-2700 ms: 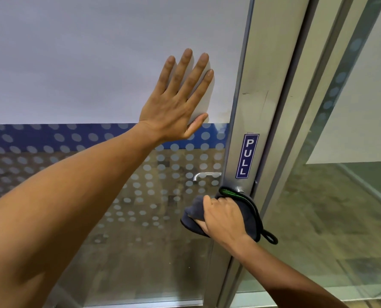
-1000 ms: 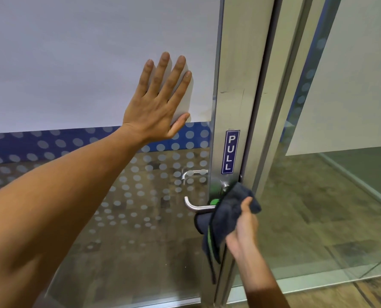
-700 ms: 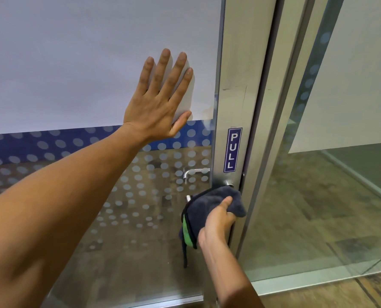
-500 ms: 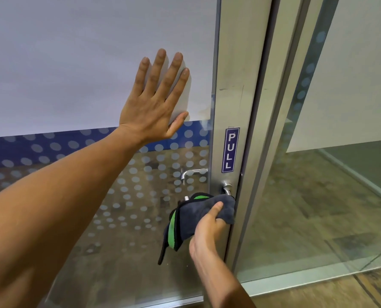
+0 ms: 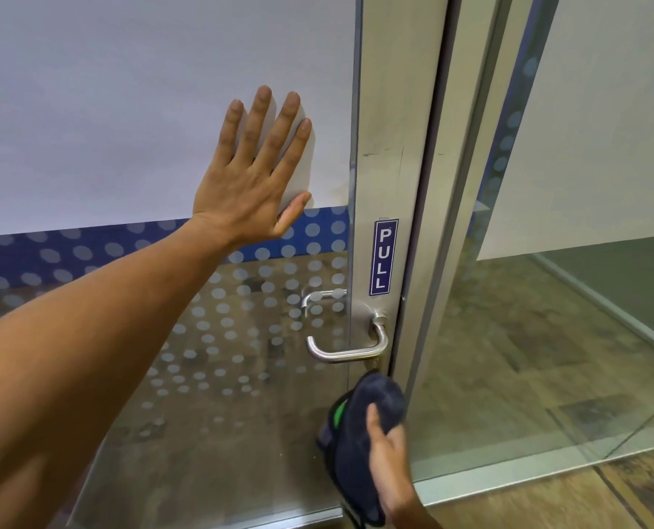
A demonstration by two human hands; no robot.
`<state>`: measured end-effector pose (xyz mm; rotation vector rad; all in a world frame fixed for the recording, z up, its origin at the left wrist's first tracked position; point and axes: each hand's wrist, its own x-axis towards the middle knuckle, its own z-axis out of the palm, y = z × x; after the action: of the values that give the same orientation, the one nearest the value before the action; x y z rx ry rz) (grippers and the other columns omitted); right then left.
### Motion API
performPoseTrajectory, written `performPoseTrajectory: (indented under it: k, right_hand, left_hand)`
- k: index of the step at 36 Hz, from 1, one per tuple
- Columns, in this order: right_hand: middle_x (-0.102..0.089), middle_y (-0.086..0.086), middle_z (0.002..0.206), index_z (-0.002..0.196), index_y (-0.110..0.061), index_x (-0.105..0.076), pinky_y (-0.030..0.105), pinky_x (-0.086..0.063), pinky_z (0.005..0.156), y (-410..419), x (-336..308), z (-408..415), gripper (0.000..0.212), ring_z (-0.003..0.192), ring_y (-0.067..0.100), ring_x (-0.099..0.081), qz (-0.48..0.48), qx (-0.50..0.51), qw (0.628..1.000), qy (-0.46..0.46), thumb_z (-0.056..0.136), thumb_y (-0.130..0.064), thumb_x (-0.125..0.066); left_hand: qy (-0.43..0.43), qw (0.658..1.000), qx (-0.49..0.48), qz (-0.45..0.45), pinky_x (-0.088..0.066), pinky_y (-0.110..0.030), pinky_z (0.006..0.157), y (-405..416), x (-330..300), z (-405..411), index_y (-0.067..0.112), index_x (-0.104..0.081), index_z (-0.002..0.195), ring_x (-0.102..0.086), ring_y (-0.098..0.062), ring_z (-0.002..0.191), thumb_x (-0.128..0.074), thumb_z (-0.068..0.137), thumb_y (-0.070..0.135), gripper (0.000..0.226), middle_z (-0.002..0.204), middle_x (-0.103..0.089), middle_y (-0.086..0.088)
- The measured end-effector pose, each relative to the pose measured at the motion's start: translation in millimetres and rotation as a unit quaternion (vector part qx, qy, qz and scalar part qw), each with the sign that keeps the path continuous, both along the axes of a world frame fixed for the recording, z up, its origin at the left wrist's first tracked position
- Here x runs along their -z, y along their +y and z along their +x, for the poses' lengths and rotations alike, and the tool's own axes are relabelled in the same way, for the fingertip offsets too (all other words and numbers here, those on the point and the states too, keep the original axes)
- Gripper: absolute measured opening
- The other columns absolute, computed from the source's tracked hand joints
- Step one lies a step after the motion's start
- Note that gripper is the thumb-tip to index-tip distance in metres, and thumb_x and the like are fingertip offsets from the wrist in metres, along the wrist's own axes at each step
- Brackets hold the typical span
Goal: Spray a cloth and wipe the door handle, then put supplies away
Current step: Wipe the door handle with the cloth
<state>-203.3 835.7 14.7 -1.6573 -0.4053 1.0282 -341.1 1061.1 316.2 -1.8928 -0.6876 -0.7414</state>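
Door handle (image 5: 346, 351): steel lever on the door's metal stile (image 5: 384, 166), long axis level, free end pointing left over the glass (image 5: 203, 357), bare and clear on every side. Below it we grip the dark cloth (image 5: 360, 433) in our right hand (image 5: 388, 458), just under the lever, not touching. Our left hand (image 5: 251, 177) lies flat, fingers spread, on the white panel up-left, grasping nothing. PULL sticker (image 5: 381, 257) sits above the handle.

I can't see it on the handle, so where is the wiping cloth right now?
The dark cloth is bunched in the right hand, low in the head view, just below the metal door handle and not touching it.
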Motion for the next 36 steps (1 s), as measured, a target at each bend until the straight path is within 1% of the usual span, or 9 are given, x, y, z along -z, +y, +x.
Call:
performPoseTrajectory:
  k: [4, 6, 9, 14, 17, 24, 31, 34, 36]
  right_hand:
    - [-0.042, 0.013, 0.157, 0.157, -0.017, -0.023, 0.042, -0.031, 0.119, 3, -46, 34, 0.066, 0.145, 0.027, -0.039, 0.152, 0.042, 0.976, -0.147, 0.101, -0.026, -0.057]
    - [-0.039, 0.006, 0.157, 0.156, -0.025, -0.019, 0.040, -0.036, 0.117, 12, -80, 45, 0.071, 0.144, 0.020, -0.041, 0.248, 0.036, 0.927, -0.279, 0.099, -0.008, -0.058]
    - [-0.045, 0.013, 0.141, 0.142, -0.013, -0.037, 0.038, -0.045, 0.106, 38, -123, 60, 0.067, 0.129, 0.026, -0.049, 0.315, 0.080, 0.819, -0.473, 0.080, 0.000, -0.060]
    - [-0.038, 0.014, 0.141, 0.141, -0.022, -0.043, 0.052, -0.054, 0.087, 80, -161, 53, 0.057, 0.120, 0.037, -0.046, 0.263, 0.035, 0.715, -0.646, 0.085, -0.020, -0.052]
    - [-0.046, 0.015, 0.141, 0.144, -0.030, -0.039, 0.050, -0.050, 0.082, 100, -160, 50, 0.072, 0.109, 0.036, -0.048, 0.201, -0.014, 0.656, -0.728, 0.080, -0.010, -0.065]
    - [-0.049, 0.006, 0.130, 0.135, -0.032, -0.047, 0.043, -0.051, 0.073, 90, -119, 64, 0.073, 0.101, 0.030, -0.051, 0.146, -0.137, 0.607, -0.769, 0.071, -0.012, -0.075]
    - [-0.052, -0.005, 0.125, 0.133, -0.036, -0.055, 0.044, -0.052, 0.086, 78, -121, 79, 0.065, 0.108, 0.025, -0.051, 0.109, -0.268, 0.678, -0.675, 0.077, -0.004, -0.065]
    - [-0.063, -0.012, 0.127, 0.132, -0.028, -0.061, 0.030, -0.044, 0.104, 72, -148, 104, 0.062, 0.121, 0.013, -0.057, 0.166, -0.375, 0.773, -0.484, 0.081, 0.006, -0.057]
    - [-0.070, -0.024, 0.120, 0.123, -0.037, -0.063, 0.011, -0.043, 0.098, 61, -168, 115, 0.055, 0.117, -0.006, -0.060, 0.237, -0.358, 0.845, -0.318, 0.087, 0.005, -0.062]
  left_hand:
    - [-0.006, 1.000, -0.002, 0.002, 0.022, -0.047, 0.123, 1, 0, 0, 0.012, 0.000, 0.165, 0.012, -0.039, 0.157, -0.022, 0.099, 0.065, 0.088, 0.168, 0.019, -0.011]
    - [-0.009, 1.000, -0.005, 0.002, 0.024, -0.047, 0.123, 1, 0, 0, 0.012, 0.000, 0.165, 0.021, -0.035, 0.154, -0.022, 0.099, 0.066, 0.088, 0.168, 0.020, -0.011]
    - [-0.008, 1.000, -0.008, 0.002, 0.024, -0.047, 0.123, 2, 0, -1, 0.012, 0.001, 0.165, 0.025, -0.034, 0.152, -0.021, 0.099, 0.066, 0.088, 0.168, 0.021, -0.011]
    - [-0.003, 1.000, -0.002, -0.001, 0.020, -0.049, 0.123, 0, 0, -1, 0.011, 0.000, 0.165, 0.004, -0.042, 0.157, -0.021, 0.099, 0.065, 0.087, 0.168, 0.019, -0.012]
    - [0.000, 1.000, 0.002, 0.002, 0.020, -0.049, 0.123, 0, 0, -1, 0.010, 0.000, 0.165, -0.001, -0.044, 0.156, -0.021, 0.100, 0.064, 0.087, 0.172, 0.008, -0.016]
    - [-0.002, 1.000, 0.005, -0.002, 0.019, -0.049, 0.123, -2, -1, 0, 0.011, 0.000, 0.165, 0.009, -0.040, 0.157, -0.020, 0.100, 0.064, 0.087, 0.168, 0.019, -0.012]
    - [-0.003, 1.000, -0.010, -0.002, 0.019, -0.050, 0.125, -2, -1, 0, 0.010, 0.000, 0.165, 0.024, -0.035, 0.154, -0.020, 0.100, 0.065, 0.087, 0.169, 0.019, -0.013]
    - [-0.002, 1.000, -0.007, 0.001, 0.017, -0.051, 0.125, -3, -1, 0, 0.009, -0.001, 0.165, 0.022, -0.036, 0.155, -0.021, 0.100, 0.064, 0.088, 0.170, 0.017, -0.014]
    - [-0.002, 1.000, 0.000, 0.004, 0.015, -0.051, 0.126, -3, 0, -1, 0.009, -0.002, 0.165, 0.020, -0.037, 0.155, -0.021, 0.100, 0.063, 0.087, 0.170, 0.017, -0.014]
